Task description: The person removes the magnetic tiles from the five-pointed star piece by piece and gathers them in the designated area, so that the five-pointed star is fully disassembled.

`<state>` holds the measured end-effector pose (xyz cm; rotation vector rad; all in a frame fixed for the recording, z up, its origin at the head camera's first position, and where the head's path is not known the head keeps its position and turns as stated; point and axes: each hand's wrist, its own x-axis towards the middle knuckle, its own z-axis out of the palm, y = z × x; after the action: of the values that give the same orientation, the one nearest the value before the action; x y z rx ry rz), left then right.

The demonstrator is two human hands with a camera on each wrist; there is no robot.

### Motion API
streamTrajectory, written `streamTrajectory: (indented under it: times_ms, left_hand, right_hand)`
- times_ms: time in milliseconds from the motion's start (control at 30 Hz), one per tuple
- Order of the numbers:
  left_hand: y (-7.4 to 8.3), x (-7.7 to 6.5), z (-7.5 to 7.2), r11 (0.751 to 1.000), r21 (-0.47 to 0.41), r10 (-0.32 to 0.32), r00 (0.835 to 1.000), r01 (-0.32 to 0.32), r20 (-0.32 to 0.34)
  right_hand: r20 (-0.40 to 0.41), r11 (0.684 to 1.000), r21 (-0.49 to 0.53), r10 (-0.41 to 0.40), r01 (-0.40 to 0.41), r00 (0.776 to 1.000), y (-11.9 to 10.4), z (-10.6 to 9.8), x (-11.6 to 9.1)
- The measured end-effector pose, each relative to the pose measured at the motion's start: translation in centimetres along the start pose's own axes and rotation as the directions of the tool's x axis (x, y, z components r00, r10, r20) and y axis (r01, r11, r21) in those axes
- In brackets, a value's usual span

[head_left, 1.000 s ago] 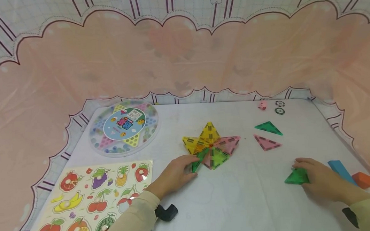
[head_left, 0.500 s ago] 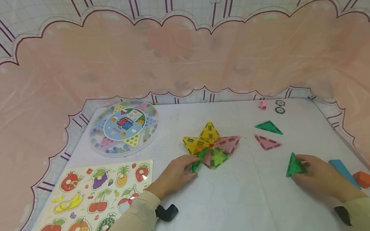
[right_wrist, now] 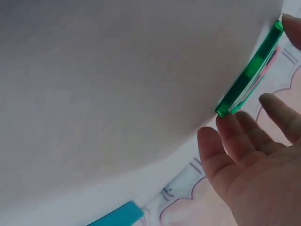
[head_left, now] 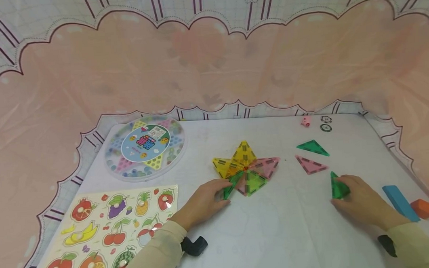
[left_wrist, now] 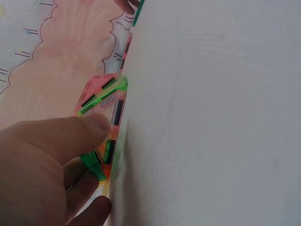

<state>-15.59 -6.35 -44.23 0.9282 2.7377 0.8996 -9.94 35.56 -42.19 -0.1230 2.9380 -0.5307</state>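
Yellow, pink and light green translucent magnetic tiles form a raised, star-like shape (head_left: pixel 243 150) at the middle of the table. My left hand (head_left: pixel 203 201) pinches a dark green triangular magnetic tile (left_wrist: pixel 92 165) at the shape's front left side, thumb and fingers on either side of it. Farther right, my right hand (head_left: pixel 363 203) holds another dark green triangular tile (head_left: pixel 338 188) by its edges, thumb at one end and fingertips at the other in the right wrist view. Beyond it lie a flat green triangle tile (head_left: pixel 312 147) and a pink triangle tile (head_left: pixel 311 165).
A blue block (head_left: pixel 400 201) and an orange block (head_left: pixel 423 208) lie beside the right forearm. A fruit picture board (head_left: pixel 95 213) is under the left forearm, with a round marble game box (head_left: pixel 146 147) behind it. Small pink and black-and-white pieces (head_left: pixel 326 127) sit at the back right.
My right hand has moved a little left and turned its green tile from lying pointed left to standing more upright. The left hand has stayed at the star-like shape.
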Motion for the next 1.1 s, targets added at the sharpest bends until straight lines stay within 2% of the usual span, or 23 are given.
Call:
streamTrajectory:
  times_ms: [233,367,533,867,1100]
  left_hand:
    - [0.2,0.0,-0.1,1.0,0.0,-0.011,1.0,0.011,0.008]
    - [0.2,0.0,-0.1,1.0,0.003,-0.016,1.0,0.016,0.011]
    - [0.4,0.0,-0.3,1.0,0.001,-0.021,1.0,0.021,0.019]
    - [0.2,0.1,-0.3,1.0,0.003,-0.021,1.0,0.021,0.022]
    - [0.2,0.1,-0.2,1.0,-0.002,-0.02,0.999,0.02,0.027]
  right_hand:
    - [0.018,1.0,-0.002,0.024,-0.024,1.0,1.8,-0.6,-0.4]
    - [-0.009,1.0,0.011,0.009,-0.009,1.0,2.8,-0.8,-0.6]
    - [0.026,0.998,0.008,0.066,-0.066,0.997,3.4,-1.5,-0.8]
    - [0.087,0.993,-0.038,0.116,-0.113,0.989,5.0,-2.5,-0.3]
    - [0.082,0.986,-0.039,0.164,-0.161,0.983,5.6,-2.6,0.0]
